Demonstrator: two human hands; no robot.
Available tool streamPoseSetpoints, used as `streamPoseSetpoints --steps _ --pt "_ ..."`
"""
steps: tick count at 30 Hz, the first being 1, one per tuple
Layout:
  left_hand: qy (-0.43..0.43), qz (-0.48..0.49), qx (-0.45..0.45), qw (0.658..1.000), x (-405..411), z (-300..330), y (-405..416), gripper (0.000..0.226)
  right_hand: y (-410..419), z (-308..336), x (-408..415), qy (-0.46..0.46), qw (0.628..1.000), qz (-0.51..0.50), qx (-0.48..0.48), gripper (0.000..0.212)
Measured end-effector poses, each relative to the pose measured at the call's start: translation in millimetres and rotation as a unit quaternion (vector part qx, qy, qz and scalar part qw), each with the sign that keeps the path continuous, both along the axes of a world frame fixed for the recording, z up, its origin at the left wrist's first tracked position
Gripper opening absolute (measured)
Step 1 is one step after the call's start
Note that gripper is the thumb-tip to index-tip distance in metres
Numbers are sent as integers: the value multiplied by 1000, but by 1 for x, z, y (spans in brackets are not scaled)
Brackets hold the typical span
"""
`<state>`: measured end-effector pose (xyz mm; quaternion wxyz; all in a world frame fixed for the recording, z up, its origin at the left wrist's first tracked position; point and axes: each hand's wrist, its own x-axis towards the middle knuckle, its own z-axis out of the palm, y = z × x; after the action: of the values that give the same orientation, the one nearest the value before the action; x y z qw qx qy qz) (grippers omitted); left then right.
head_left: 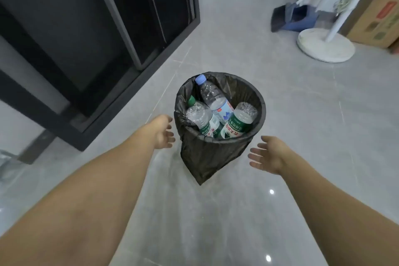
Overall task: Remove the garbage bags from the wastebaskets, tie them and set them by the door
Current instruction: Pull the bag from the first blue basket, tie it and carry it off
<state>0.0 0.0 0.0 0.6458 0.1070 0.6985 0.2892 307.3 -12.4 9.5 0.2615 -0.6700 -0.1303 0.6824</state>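
Here, in the head view, the black garbage bag (212, 153) lining the wastebasket stands upright on the floor between both hands; the left hand (162, 134) lies nearer its rim, the right hand (269, 155) just off, fingers of both loosely spread, holding nothing

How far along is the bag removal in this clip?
Nothing looks done yet: the black garbage bag still lines the wastebasket, its rim folded over the outside, plastic bottles inside. In hand: left hand and right hand reach toward either side, open, touching nothing. Left: lifting the bag out, tying it, setting it by the door.
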Motion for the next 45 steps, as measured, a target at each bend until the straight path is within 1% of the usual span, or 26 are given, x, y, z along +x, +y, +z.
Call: streamPoseSetpoints --steps 1,3,4,7,9,11,12,14,16,19,22,24,27,30,32,35,39,42,44,45 --pt "-10 -3 7 1000 5 1 3 45 1 -1 -2 9 1000 -8 -6 54" --pt "-20 -4 17 1000 14 2 5 23 1 0 -6 24 1000 -14 -16 55" --pt "-16 -8 13 1000 16 -2 5 19 0 1 -10 24 1000 -5 -17 56" --pt "-30 1 15 999 23 -12 6 22 5 -10 -12 43 999 -18 -13 59" --pt "-50 -1 23 998 23 -18 9 31 8 -13 -13 47 999 -10 -3 56" --pt "-52 -8 28 998 23 -24 13 43 12 -15 -13 57 998 -7 4 47" --pt "-48 -15 26 998 23 -26 14 44 12 -15 -14 56 998 -2 7 40" --pt "-34 -27 15 999 24 -28 12 31 13 -16 -15 46 999 6 9 24" --pt "-27 -30 4 999 24 -31 10 23 12 -16 -18 26 1000 1 11 15" --pt "-20 -34 -5 999 20 -31 10 25 12 -16 -21 21 1000 -15 14 18" --pt "-49 -43 6 998 19 -21 7 25 12 -10 -22 34 999 -19 21 24" --pt "-66 -53 12 996 18 -14 4 23 12 -5 -22 56 997 -28 42 26" --pt "-43 -72 -9 996 16 -3 0 28 12 1 -23 49 997 -24 63 31" --pt "4 -58 -61 996 7 12 -3 24 9 8 -20 34 998 -25 53 29" --pt "25 -74 -72 994 4 25 -5 25 5 15 -18 21 998 -31 43 28" --pt "35 -56 -55 996 0 36 -3 28 5 22 -14 4 998 -48 32 27" --pt "24 36 -4 999 -3 53 3 30 8 36 -7 9 997 -65 33 31" --pt "-14 90 38 995 -2 68 12 28 14 51 -1 4 995 -79 54 32" --pt "-33 94 62 993 0 77 17 25 20 59 3 6 993 -97 72 32" --pt "-28 85 69 994 3 79 19 24 22 63 3 7 992 -100 80 30"
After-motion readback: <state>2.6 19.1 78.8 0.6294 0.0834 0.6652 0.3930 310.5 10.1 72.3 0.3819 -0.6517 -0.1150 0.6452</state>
